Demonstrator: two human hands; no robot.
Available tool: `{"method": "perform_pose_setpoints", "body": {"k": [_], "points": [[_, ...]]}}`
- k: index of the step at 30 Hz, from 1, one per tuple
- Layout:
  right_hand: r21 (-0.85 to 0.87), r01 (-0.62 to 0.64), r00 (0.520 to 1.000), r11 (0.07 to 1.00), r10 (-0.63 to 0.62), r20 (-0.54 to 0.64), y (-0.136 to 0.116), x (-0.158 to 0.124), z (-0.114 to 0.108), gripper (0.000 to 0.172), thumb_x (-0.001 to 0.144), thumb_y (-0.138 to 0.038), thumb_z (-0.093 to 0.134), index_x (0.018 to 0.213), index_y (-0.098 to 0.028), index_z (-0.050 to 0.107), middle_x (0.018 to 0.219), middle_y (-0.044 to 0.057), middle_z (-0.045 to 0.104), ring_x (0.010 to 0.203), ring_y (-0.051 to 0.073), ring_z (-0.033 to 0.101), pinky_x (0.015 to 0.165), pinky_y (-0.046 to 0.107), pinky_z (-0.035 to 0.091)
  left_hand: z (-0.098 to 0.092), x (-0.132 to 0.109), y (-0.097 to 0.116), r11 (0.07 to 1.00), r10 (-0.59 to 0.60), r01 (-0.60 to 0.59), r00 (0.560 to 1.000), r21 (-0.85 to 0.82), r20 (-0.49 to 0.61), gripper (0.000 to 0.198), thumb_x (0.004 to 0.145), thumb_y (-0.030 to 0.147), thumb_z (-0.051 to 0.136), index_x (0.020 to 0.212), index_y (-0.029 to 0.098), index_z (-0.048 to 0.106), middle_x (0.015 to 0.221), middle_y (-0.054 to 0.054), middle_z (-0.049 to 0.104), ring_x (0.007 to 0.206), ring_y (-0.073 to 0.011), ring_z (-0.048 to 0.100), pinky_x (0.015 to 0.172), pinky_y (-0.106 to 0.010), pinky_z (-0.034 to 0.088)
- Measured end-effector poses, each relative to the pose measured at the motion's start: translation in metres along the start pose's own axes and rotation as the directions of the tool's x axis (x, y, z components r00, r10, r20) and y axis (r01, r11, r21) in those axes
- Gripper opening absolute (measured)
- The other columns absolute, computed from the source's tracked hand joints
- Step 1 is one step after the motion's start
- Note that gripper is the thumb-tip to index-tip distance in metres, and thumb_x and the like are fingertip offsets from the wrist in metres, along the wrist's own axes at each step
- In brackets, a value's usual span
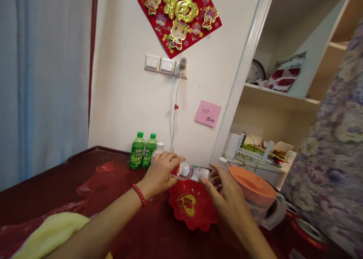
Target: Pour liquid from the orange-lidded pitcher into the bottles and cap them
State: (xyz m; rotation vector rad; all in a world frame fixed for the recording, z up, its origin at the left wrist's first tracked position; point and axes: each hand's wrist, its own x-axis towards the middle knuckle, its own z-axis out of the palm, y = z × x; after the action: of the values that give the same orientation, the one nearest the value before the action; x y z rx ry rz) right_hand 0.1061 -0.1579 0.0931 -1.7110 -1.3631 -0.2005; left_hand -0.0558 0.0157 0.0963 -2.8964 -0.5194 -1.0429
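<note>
My left hand (161, 172) is wrapped round a clear plastic bottle (185, 170) with a red label. The bottle lies nearly level in the air, its white cap (205, 174) pointing right. My right hand (228, 191) is at the cap end, thumb tip at the cap's edge and fingers apart; whether it touches the cap is hard to tell. Below the bottle is a red scalloped dish (202, 206) with a gold heart design. Behind my left hand, another white-capped bottle (159, 148) is partly hidden.
Two green drink bottles (137, 153) stand against the wall. An orange-lidded pitcher (253, 183) stands right of my right hand, with red cans (307, 232) beyond it. Red plastic film (93, 183) and a yellow cloth-like thing (53, 230) lie left on the dark red table (136, 228).
</note>
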Motion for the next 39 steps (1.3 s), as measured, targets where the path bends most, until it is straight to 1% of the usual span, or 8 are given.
{"method": "perform_pose_setpoints", "body": {"k": [3, 6, 10, 22, 26, 31, 35, 39], "points": [[-0.022, -0.065, 0.995, 0.998, 0.067, 0.070, -0.001, 0.000, 0.000, 0.039, 0.095, -0.051, 0.050, 0.109, -0.018, 0.064, 0.090, 0.009, 0.069, 0.081, 0.025, 0.064, 0.073, 0.039, 0.051, 0.000, 0.000, 0.002, 1.000, 0.022, -0.022, 1.000, 0.001, 0.010, 0.065, 0.069, 0.011, 0.063, 0.132, 0.025, 0.057, 0.127, -0.008, 0.064, 0.116, -0.0302, 0.055, 0.102, -0.047, 0.040], [0.022, 0.039, 0.999, 0.999, -0.040, 0.037, 0.003, 0.000, 0.000, 0.030, 0.091, -0.037, 0.056, 0.114, -0.020, 0.064, 0.103, 0.010, 0.067, 0.089, 0.024, 0.064, 0.078, 0.038, 0.051, 0.001, -0.001, 0.001, 1.000, 0.022, -0.022, 1.000, -0.001, 0.000, 0.067, 0.067, 0.009, 0.062, 0.131, 0.025, 0.057, 0.127, -0.008, 0.064, 0.116, -0.0302, 0.055, 0.102, -0.047, 0.040], [0.118, 0.115, 0.992, 0.986, -0.120, 0.032, 0.008, 0.001, -0.001, 0.038, 0.086, -0.025, 0.060, 0.123, -0.025, 0.060, 0.119, 0.008, 0.059, 0.094, 0.020, 0.062, 0.082, 0.035, 0.053, 0.003, -0.001, -0.001, 1.000, 0.000, -0.001, 1.000, -0.014, -0.018, 0.066, 0.067, 0.010, 0.063, 0.132, 0.025, 0.057, 0.126, -0.008, 0.064, 0.116, -0.0300, 0.056, 0.103, -0.047, 0.040], [0.367, -0.087, 0.987, 0.926, 0.131, -0.097, -0.003, -0.002, -0.003, 0.044, 0.084, -0.045, 0.070, 0.117, -0.021, 0.052, 0.096, 0.005, 0.067, 0.078, 0.019, 0.063, 0.069, 0.032, 0.051, 0.002, 0.003, -0.011, 0.997, -0.066, 0.063, 0.995, -0.037, -0.076, 0.056, 0.076, 0.022, 0.070, 0.130, 0.025, 0.058, 0.122, -0.008, 0.066, 0.115, -0.0301, 0.058, 0.101, -0.047, 0.042], [0.206, -0.017, 0.987, 0.978, -0.016, 0.158, -0.024, -0.010, -0.002, 0.023, 0.084, -0.029, 0.068, 0.104, -0.022, 0.060, 0.094, 0.003, 0.066, 0.080, 0.018, 0.061, 0.073, 0.030, 0.048, 0.001, 0.005, -0.023, 0.975, -0.193, 0.174, 0.971, -0.136, -0.141, 0.059, 0.075, 0.035, 0.078, 0.130, 0.023, 0.058, 0.124, -0.009, 0.066, 0.114, -0.0308, 0.059, 0.099, -0.045, 0.046], [0.003, 0.061, 0.852, 0.998, -0.054, 0.520, -0.040, -0.033, 0.031, 0.027, 0.071, -0.012, 0.075, 0.094, -0.024, 0.066, 0.102, 0.001, 0.066, 0.089, 0.020, 0.065, 0.074, 0.028, 0.046, 0.001, 0.006, -0.028, 0.956, -0.240, 0.208, 0.961, -0.207, -0.141, 0.063, 0.072, 0.039, 0.081, 0.129, 0.023, 0.059, 0.123, -0.008, 0.066, 0.111, -0.0301, 0.061, 0.098, -0.044, 0.047], [-0.165, 0.101, 0.775, 0.981, 0.026, 0.632, -0.043, -0.052, 0.063, 0.040, 0.054, -0.018, 0.090, 0.090, -0.021, 0.073, 0.096, 0.005, 0.071, 0.077, 0.025, 0.070, 0.060, 0.029, 0.041, 0.003, 0.006, -0.024, 0.959, -0.225, 0.197, 0.967, -0.203, -0.123, 0.063, 0.072, 0.038, 0.081, 0.129, 0.023, 0.059, 0.121, -0.008, 0.067, 0.112, -0.0306, 0.060, 0.099, -0.044, 0.047], [-0.188, 0.100, 0.723, 0.977, 0.058, 0.688, -0.056, -0.053, 0.061, 0.043, 0.052, -0.020, 0.094, 0.091, -0.020, 0.076, 0.094, 0.006, 0.074, 0.078, 0.028, 0.072, 0.059, 0.029, 0.042, 0.003, 0.006, -0.019, 0.944, -0.242, 0.209, 0.965, -0.255, -0.103, 0.064, 0.070, 0.037, 0.081, 0.128, 0.022, 0.060, 0.121, -0.009, 0.067, 0.113, -0.0316, 0.060, 0.101, -0.046, 0.047]]}}
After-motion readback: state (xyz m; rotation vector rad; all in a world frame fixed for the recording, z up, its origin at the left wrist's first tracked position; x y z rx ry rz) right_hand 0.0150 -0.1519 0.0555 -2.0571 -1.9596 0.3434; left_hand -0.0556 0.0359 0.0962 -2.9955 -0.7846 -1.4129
